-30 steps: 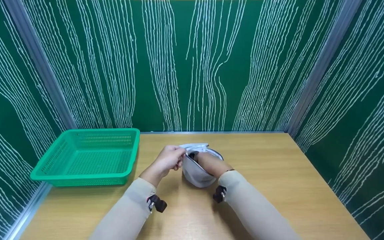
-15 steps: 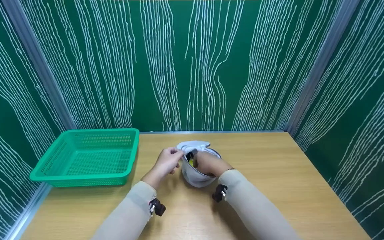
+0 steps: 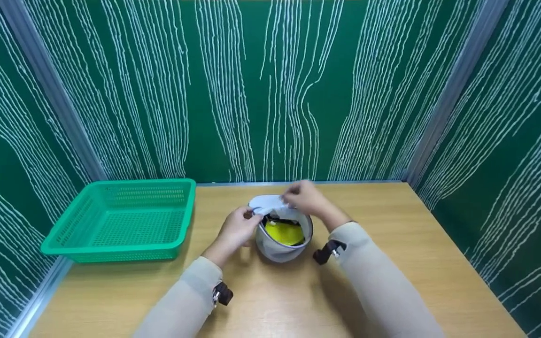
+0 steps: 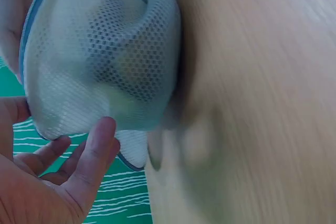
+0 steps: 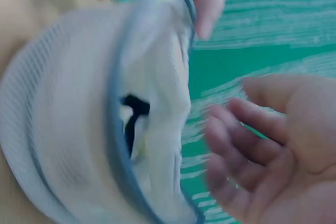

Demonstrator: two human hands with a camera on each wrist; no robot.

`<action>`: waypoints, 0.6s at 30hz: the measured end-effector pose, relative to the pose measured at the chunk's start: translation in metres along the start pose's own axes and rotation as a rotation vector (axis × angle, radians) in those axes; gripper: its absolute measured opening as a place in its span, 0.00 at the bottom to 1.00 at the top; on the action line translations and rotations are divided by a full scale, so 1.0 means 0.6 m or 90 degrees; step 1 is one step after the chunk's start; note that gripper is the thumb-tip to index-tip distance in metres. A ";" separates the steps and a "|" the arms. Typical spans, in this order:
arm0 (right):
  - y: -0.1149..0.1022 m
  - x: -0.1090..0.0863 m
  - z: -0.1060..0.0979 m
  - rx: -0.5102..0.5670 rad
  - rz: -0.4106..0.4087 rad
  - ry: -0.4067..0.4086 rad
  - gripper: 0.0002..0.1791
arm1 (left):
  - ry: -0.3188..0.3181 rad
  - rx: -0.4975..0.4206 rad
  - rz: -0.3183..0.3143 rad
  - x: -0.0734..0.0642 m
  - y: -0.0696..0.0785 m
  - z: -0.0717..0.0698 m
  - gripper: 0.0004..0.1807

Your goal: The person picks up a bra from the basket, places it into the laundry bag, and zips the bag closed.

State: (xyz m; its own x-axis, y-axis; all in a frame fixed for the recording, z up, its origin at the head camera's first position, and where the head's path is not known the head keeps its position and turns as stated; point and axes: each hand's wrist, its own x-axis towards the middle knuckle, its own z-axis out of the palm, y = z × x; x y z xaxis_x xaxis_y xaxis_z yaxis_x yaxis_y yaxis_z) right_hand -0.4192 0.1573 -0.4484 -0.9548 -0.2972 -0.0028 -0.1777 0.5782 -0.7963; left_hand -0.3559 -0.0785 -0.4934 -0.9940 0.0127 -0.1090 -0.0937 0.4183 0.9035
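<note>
A whitish mesh laundry bag [image 3: 277, 254] with dark blue trim stands on the table, its lid flap [image 3: 266, 202] folded back. Inside lies a yellow item with black parts [image 3: 284, 232]; its kind cannot be told. My left hand [image 3: 236, 229] pinches the bag's rim on the left side. In the left wrist view, thumb and fingers of that hand [image 4: 58, 187] meet the mesh edge. Over the far rim, near the flap, is my right hand [image 3: 310, 201]. Its fingers are loosely bent with nothing between them in the right wrist view, apart from the bag [image 5: 73, 103].
To the left stands a green plastic basket [image 3: 176, 246] with perforated walls. The wooden table [image 3: 383, 244] is bordered by green panels [image 3: 275, 117] with white wavy lines at the back and both sides.
My right hand has come out of the bag and moved up to the flap, exposing the yellow item inside. The left hand stays at the rim.
</note>
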 end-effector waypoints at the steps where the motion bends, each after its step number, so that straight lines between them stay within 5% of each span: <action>1: 0.009 0.004 -0.005 0.034 0.014 0.040 0.14 | 0.002 0.005 0.002 0.001 0.002 0.000 0.32; 6: 0.067 0.019 0.000 0.187 0.146 0.121 0.24 | 0.029 -0.005 0.006 0.009 0.000 -0.004 0.26; 11: 0.104 0.026 0.024 0.234 0.216 0.087 0.35 | 0.042 -0.061 0.014 0.017 -0.002 -0.014 0.17; 18: 0.107 0.040 0.046 0.275 0.264 0.029 0.36 | 0.058 -0.107 0.009 0.022 0.000 -0.025 0.13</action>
State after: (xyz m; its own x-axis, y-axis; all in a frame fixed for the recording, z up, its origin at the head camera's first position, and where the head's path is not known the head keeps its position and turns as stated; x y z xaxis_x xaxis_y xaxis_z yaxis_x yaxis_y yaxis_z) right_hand -0.4470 0.1666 -0.5163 -0.9348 -0.0754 -0.3471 0.3151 0.2755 -0.9082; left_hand -0.3700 -0.0919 -0.4888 -0.9956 -0.0678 -0.0640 -0.0797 0.2615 0.9619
